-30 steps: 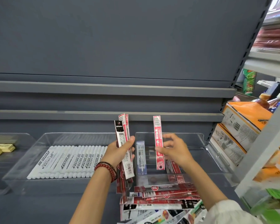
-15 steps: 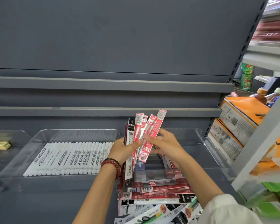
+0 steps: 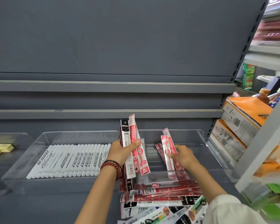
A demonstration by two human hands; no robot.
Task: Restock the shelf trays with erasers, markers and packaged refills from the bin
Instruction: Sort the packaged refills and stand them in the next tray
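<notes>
The red refill packs you are placing stand almost upright over the clear right-hand tray. Their long axis runs top to bottom, with the tops leaning a little left and away from you. Your right hand pinches them from their right side at about mid-length. Motion blur hides whether their lower ends touch the tray floor.

Your left hand is clamped round a bundle of packs, black-and-white and red, also held upright. It sits just left of the same tray, near the wall it shares with the marker tray. Your hands are apart, with bare tray floor between them.

The drop spot lies directly under your right hand, so that hand is the nearer one. In my judgement, the move turns on tipping the packs' long axis from upright to flat, tops toward the back wall.

Further out, white markers lie side by side in the marker tray, and yellow erasers sit in the far-left tray. A heap of loose packs lies just in front of the right-hand tray, below your wrists.
</notes>
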